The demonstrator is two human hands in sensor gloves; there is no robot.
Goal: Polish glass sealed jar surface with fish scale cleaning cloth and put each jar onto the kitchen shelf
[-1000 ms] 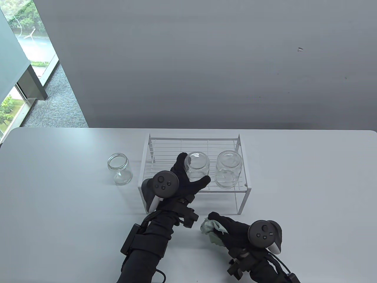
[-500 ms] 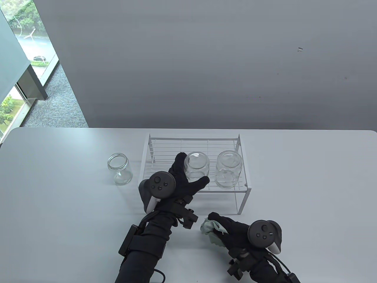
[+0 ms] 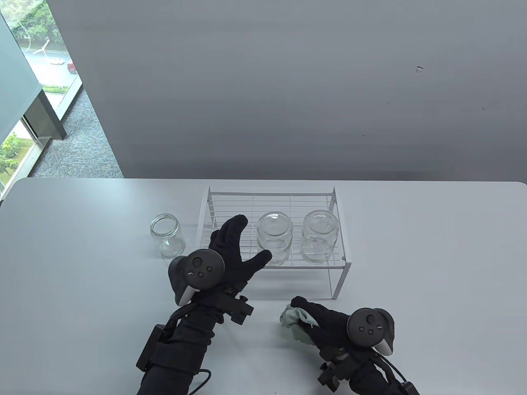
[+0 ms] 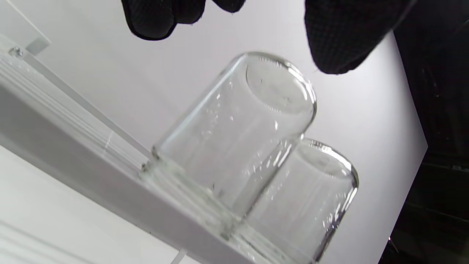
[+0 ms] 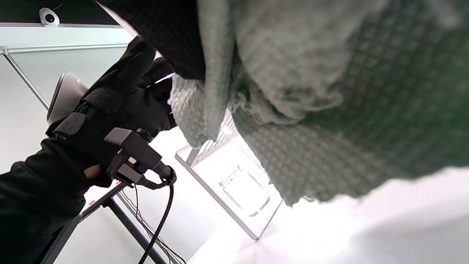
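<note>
Two clear glass jars stand upside down on the white wire shelf (image 3: pixel 230 197): a middle jar (image 3: pixel 274 237) (image 4: pixel 234 135) and a right jar (image 3: pixel 319 235) (image 4: pixel 311 198). A third jar (image 3: pixel 166 235) stands upright on the table to the left of the shelf. My left hand (image 3: pixel 236 247) hovers over the shelf just left of the middle jar, fingers spread and holding nothing; its fingertips (image 4: pixel 154 18) hang above that jar. My right hand (image 3: pixel 319 323) rests on the table in front of the shelf and grips the pale green cleaning cloth (image 3: pixel 293 319) (image 5: pixel 311 91).
The grey table (image 3: pixel 432 255) runs to a grey wall behind. A window and carpeted floor lie at far left. The shelf's front right leg (image 3: pixel 339 282) stands just beyond my right hand.
My left hand has let go of the middle jar and drawn back to the left with fingers spread. The jar stays upside down on the shelf. My right hand has not moved.
</note>
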